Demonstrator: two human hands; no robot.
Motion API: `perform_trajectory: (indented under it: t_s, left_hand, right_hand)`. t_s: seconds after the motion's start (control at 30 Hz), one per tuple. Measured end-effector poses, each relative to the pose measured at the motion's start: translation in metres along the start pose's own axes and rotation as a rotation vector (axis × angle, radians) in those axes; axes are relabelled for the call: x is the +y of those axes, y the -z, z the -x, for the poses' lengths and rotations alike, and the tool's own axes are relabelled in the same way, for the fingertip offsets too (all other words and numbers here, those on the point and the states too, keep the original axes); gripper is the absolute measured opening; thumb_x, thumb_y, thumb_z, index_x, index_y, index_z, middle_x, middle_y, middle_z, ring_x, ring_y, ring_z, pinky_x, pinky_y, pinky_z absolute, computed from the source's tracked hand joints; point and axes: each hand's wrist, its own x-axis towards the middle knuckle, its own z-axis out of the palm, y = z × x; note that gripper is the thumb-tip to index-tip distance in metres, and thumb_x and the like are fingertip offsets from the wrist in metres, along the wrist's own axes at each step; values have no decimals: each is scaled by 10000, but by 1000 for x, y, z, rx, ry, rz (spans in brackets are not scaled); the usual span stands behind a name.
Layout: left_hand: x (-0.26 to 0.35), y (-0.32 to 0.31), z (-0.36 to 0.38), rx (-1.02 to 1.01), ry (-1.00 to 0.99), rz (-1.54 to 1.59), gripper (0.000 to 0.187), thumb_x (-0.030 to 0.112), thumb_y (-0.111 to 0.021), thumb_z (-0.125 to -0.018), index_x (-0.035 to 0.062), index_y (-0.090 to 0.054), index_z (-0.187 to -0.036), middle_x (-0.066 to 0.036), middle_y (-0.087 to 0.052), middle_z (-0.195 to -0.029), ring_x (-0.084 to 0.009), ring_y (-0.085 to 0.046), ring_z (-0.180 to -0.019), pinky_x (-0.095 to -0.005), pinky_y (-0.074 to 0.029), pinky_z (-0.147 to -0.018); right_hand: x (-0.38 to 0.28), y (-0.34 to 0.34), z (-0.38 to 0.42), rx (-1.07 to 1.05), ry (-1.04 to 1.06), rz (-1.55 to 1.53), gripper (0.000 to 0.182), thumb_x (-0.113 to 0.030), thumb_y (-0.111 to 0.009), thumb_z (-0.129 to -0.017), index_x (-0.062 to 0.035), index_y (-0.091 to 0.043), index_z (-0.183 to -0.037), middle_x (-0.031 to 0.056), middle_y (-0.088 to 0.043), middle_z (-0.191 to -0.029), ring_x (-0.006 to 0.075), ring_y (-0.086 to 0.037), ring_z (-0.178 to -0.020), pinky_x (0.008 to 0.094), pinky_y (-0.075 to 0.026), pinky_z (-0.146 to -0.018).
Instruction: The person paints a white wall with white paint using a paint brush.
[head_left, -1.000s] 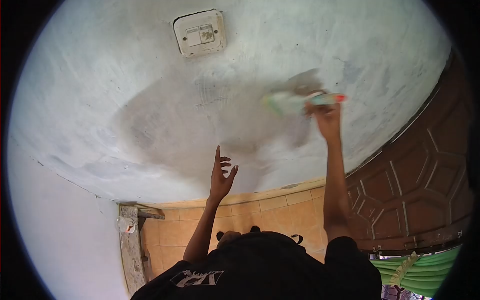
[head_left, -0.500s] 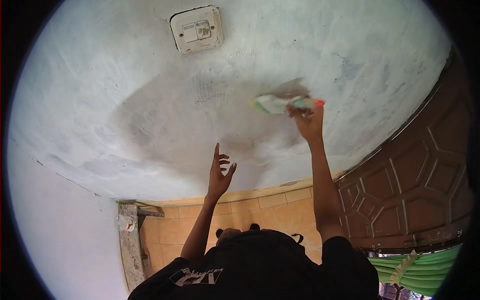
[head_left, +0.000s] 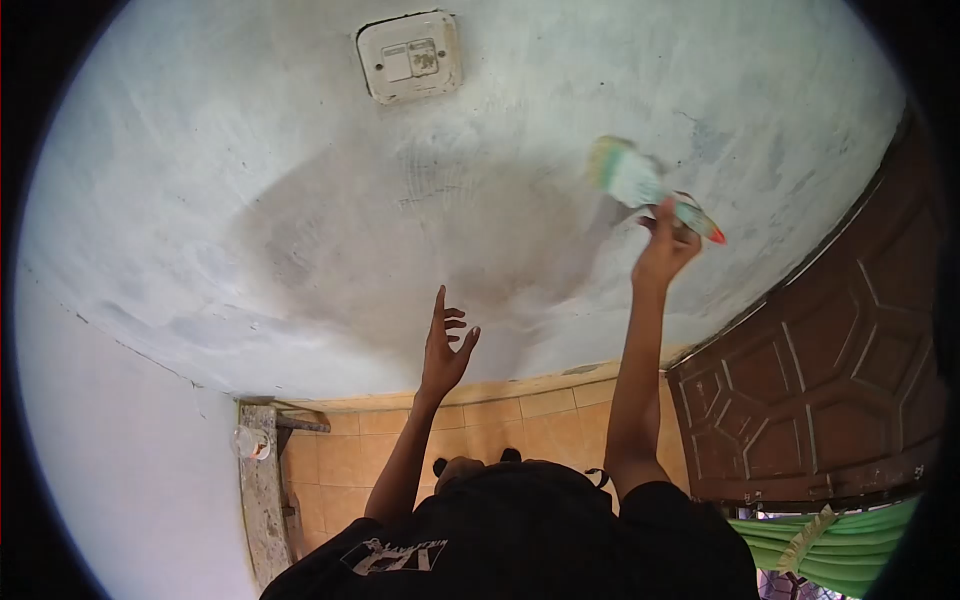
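My right hand grips a paintbrush by its handle, which ends in a red tip. The brush has a pale, paint-smeared body and yellowish bristles that point up and left, close over the wall; it is slightly blurred. Lower and to the left, my left hand is held up in front of the wall with nothing in it, its index finger stretched out and the thumb apart. Whitish patchy paint, faint scratches and the shadow of my body show on the wall between and around the hands.
A light switch sits on the wall above. At lower left a worn wooden bench bears a clear cup. A brown panelled door and a green curtain are at right. Orange tiles cover the floor.
My right hand has moved right with the paintbrush, whose bristle end has swung from pointing left to up and left. My left hand has barely shifted.
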Motion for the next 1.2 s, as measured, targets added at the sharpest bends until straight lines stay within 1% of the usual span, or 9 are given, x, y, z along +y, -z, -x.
perform_trajectory:
  t_s: [0.03,0.17,0.2,0.3,0.43,0.67,0.8,1.03,1.2]
  left_hand:
    - [0,2,3,2,14,-3,893,182,-713,-920,198,-148,-1611,-122,-579,-1209,-233,-605,-1035,-390,-525,-823]
    - [5,7,2,10,20,-15,887,178,-708,-923,200,-149,-1610,-122,-579,-1209,-231,-601,-1045,-397,-522,-831]
    - [6,7,-1,3,20,-17,886,178,-708,-923,200,-150,-1610,-122,-579,-1209,-231,-600,-1047,-397,-521,-832]
    - [13,7,-2,-12,8,-19,892,175,-709,-923,204,-142,-1611,-122,-578,-1210,-231,-599,-1048,-390,-521,-830]
    - [18,12,3,16,23,-18,805,156,-694,-932,196,-235,-1593,-112,-579,-1212,-220,-595,-1050,-374,-522,-829]
    - [27,24,22,38,43,83,304,167,-624,-991,113,-646,-1289,-82,-695,-1172,-180,-653,-1058,-342,-520,-861]
    - [13,27,38,33,53,77,263,164,-608,-1000,83,-655,-1246,-81,-711,-1164,-186,-659,-1100,-340,-519,-872]
    - [56,58,72,93,71,92,230,121,-611,-989,54,-659,-1204,-85,-703,-1194,-194,-658,-1129,-332,-517,-872]
    - [65,100,101,180,119,93,222,76,-617,-970,42,-657,-1187,-90,-695,-1207,-196,-654,-1134,-328,-513,-883]
  right_hand:
    - [4,9,-3,100,-76,25,239,-122,-718,-933,5,-633,-1116,90,-711,-950,180,-700,-766,289,-567,-608]
    - [28,20,9,-652,-42,27,179,-68,-721,-918,0,-632,-1058,72,-697,-904,153,-677,-766,302,-560,-620]
    - [36,11,15,-680,-49,201,172,-61,-725,-914,-1,-638,-1050,75,-700,-914,142,-664,-744,299,-559,-620]
    - [30,3,13,-447,-51,127,195,-92,-735,-915,4,-643,-1058,72,-702,-920,148,-664,-733,302,-560,-615]
    - [3,16,3,155,-192,-79,198,-196,-743,-926,-41,-622,-947,75,-701,-919,170,-694,-754,289,-550,-587]
    - [8,36,64,7,-592,-280,202,-189,-704,-957,-145,-559,-1090,17,-633,-1038,178,-643,-820,266,-473,-621]
    - [-1,27,108,-42,-817,-396,232,-248,-665,-984,-159,-559,-1170,-12,-598,-941,113,-579,-790,228,-474,-628]
    - [-4,9,179,52,-1179,-471,151,-296,-677,-979,-181,-608,-1047,-80,-549,-868,61,-488,-750,221,-435,-682]
    - [2,-7,237,-106,-1358,-627,160,-290,-643,-990,-139,-616,-1036,-11,-669,-930,65,-628,-724,200,-592,-679]
